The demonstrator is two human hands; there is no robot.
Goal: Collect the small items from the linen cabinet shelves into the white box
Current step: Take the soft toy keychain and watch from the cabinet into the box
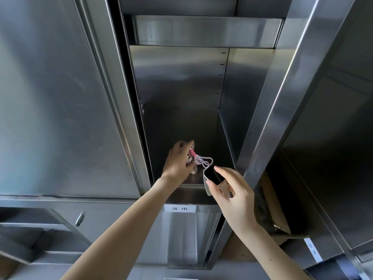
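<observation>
Head view: left hand [177,160] grips charm [198,160] inside compartment [191,126] (right hand [232,190] holds pouch [211,175]).

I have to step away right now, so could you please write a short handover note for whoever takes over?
Left hand: inside the open cabinet shelf, fingers curled round a small fuzzy charm with a pink strap and white loop.
Right hand: at the shelf's front edge, pinching a small silver item with a dark face.
White box: not in view.
Done: both items are in hand; neither is boxed.
Left: carry both to the white box, then probably check the other shelves.
</observation>
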